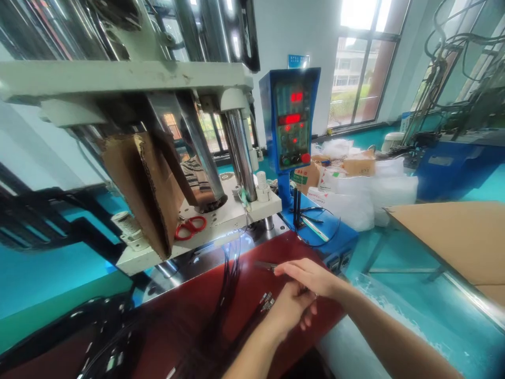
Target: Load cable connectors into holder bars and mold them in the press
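Sunlit factory space is surrounding me, with teal flooring and tall windows beyond a white press machine, my landmark throughout. Below the press's white base plate, a dark red work surface is stretching toward me, smooth and slightly glossy.

I am working with both hands just in front of the press, over the red surface. My left hand is curling around a small cluster of metal-tipped connectors, their silvery ends poking out from my loosely closed fingers. My right hand, resting just above the left, is pinching a thin dark metal tool, possibly tweezers, with its tip pointing toward the press.

Black cables, thin and limp, are trailing from under the press plate across the red surface toward my left hand. To do this well, I judge I should be keeping the connectors steady and bringing the tool tip in squarely.

On the press plate, red-handled scissors are lying beside a folded brown cardboard piece. Right of the press, a blue control box is glowing with red digits.
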The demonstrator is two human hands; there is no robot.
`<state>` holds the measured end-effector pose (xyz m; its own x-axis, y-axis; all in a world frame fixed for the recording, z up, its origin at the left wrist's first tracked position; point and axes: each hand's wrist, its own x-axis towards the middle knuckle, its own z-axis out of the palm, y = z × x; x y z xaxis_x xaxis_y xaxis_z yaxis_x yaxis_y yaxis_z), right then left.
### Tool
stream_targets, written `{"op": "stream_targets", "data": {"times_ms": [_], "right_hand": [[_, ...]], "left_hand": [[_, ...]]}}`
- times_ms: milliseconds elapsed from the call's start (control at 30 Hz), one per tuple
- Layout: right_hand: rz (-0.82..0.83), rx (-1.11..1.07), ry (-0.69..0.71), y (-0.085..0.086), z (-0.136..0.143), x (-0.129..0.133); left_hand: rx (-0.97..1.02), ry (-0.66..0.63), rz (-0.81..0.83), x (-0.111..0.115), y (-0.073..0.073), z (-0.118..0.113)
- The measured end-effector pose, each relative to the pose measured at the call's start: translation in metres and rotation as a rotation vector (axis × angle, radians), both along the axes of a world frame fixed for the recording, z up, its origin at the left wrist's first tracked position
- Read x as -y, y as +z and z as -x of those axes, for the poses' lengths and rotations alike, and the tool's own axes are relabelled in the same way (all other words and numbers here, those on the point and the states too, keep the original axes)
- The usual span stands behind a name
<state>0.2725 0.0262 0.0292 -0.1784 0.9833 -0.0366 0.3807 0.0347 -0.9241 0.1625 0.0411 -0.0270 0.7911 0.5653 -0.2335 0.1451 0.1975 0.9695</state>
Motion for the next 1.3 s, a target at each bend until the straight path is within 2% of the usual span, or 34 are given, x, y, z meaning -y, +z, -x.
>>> {"op": "stream_targets", "data": {"times_ms": [100, 167, 233, 300, 367, 433, 500, 600, 700, 733, 800, 967, 1300], "right_hand": [[0.014, -0.01, 0.036, -0.007, -0.01, -0.007], [-0.062, 0.123, -0.03, -0.019, -0.023, -0.009], [-0.157, 0.419, -0.109, -0.036, -0.034, -0.005], [-0.22, 0.766, -0.109, -0.051, -0.04, 0.003], [-0.247, 1.043, -0.137, -0.061, -0.038, 0.013], [-0.222, 1.174, -0.19, -0.063, -0.034, 0.022], [-0.172, 1.11, -0.164, -0.06, -0.03, 0.027], [0.011, 0.689, -0.109, -0.058, -0.025, 0.028], [0.274, 0.1, -0.204, -0.062, -0.014, 0.027], [0.3, -0.065, -0.25, -0.063, -0.008, 0.028], [0.242, -0.274, -0.335, -0.063, 0.007, 0.028], [0.122, -0.405, -0.485, -0.059, 0.029, 0.03], [0.008, -0.254, -0.429, -0.072, 0.029, 0.031]], "left_hand": [[0.017, 0.072, 0.053, -0.005, -0.005, 0.003], [0.033, 0.173, 0.101, -0.011, -0.005, 0.008], [0.068, 0.29, 0.137, -0.018, -0.003, 0.015], [0.111, 0.367, 0.172, -0.024, 0.001, 0.02], [0.137, 0.378, 0.199, -0.027, 0.003, 0.024], [0.147, 0.358, 0.197, -0.027, 0.002, 0.026], [0.137, 0.342, 0.175, -0.024, 0.001, 0.028], [0.073, 0.342, 0.156, -0.016, 0.0, 0.032], [0.001, 0.319, 0.134, -0.008, 0.002, 0.034], [-0.021, 0.311, 0.123, -0.006, 0.002, 0.034], [-0.062, 0.303, 0.103, -0.004, 0.003, 0.032], [-0.126, 0.299, 0.065, -0.003, -0.001, 0.027], [-0.121, 0.253, -0.006, -0.002, -0.001, 0.028]]}}
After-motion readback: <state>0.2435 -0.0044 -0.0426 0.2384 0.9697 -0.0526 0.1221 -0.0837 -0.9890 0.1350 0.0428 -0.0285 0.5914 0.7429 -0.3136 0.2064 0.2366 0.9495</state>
